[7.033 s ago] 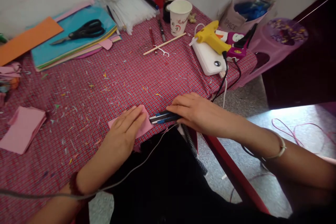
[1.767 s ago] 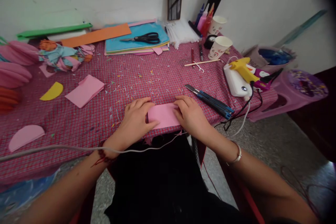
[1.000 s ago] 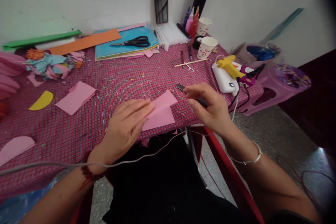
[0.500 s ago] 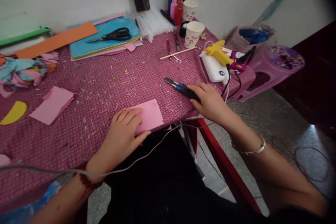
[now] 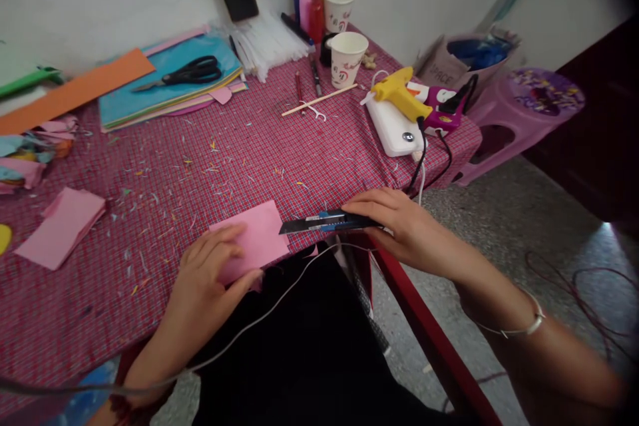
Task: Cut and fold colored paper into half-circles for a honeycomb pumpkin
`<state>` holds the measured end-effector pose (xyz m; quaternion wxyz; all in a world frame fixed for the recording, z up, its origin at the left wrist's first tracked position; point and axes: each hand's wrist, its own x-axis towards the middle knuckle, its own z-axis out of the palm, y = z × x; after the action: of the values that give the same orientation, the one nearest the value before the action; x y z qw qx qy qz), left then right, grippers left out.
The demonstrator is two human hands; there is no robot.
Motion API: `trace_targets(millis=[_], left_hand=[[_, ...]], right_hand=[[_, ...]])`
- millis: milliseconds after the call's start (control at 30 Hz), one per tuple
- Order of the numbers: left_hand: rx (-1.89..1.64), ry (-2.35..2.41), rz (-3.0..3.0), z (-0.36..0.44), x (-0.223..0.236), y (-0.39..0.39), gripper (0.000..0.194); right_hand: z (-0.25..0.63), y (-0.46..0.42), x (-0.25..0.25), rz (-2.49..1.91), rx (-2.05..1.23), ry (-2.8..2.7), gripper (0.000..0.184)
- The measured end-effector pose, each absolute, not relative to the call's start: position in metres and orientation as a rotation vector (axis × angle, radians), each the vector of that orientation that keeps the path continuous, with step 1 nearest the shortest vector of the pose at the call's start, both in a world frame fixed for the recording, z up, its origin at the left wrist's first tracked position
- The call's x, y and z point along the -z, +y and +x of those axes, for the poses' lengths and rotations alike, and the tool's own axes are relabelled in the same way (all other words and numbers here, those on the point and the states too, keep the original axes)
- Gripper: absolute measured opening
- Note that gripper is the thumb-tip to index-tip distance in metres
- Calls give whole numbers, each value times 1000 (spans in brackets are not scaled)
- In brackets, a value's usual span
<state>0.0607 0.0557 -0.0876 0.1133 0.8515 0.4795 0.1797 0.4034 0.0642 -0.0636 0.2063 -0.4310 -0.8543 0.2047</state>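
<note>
A folded piece of pink paper (image 5: 260, 234) lies at the table's near edge. My left hand (image 5: 207, 273) rests over its left part, holding it down with curved fingers on top and the thumb along the near edge. From the right, my right hand (image 5: 399, 223) grips a blue-and-black utility knife (image 5: 329, 220) by its handle. Its dark blade is out, and the tip reaches the paper's right edge. Whether the blade is inside the fold or only against it, I cannot tell.
Scissors (image 5: 187, 72) lie on blue paper sheets (image 5: 144, 96). A yellow glue gun (image 5: 403, 94) rests on a white power bank (image 5: 392, 130), near paper cups (image 5: 348, 56). More folded pink paper (image 5: 62, 229) sits left. A cable (image 5: 269, 313) crosses in front of me.
Earlier the utility knife lay on the table while both hands held the pink paper. My right hand has picked it up and brought its blade left to the paper.
</note>
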Motion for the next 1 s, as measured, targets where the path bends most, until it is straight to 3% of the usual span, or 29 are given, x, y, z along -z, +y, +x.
trace_targets(millis=[367, 767, 900, 1000], left_hand=[[-473, 1410, 2457, 64, 81, 58, 14], [-447, 1410, 2457, 66, 80, 57, 18], [-385, 1413, 2461, 65, 77, 55, 21], [-263, 1338, 2563, 64, 70, 56, 35]], right_hand=[[411, 63, 66, -1212, -613, -2395, 42], [396, 73, 64, -1150, -581, -2491, 37], [390, 75, 59, -1098, -624, -2555, 39], [388, 76, 56, -1057, -660, -2571, 40]])
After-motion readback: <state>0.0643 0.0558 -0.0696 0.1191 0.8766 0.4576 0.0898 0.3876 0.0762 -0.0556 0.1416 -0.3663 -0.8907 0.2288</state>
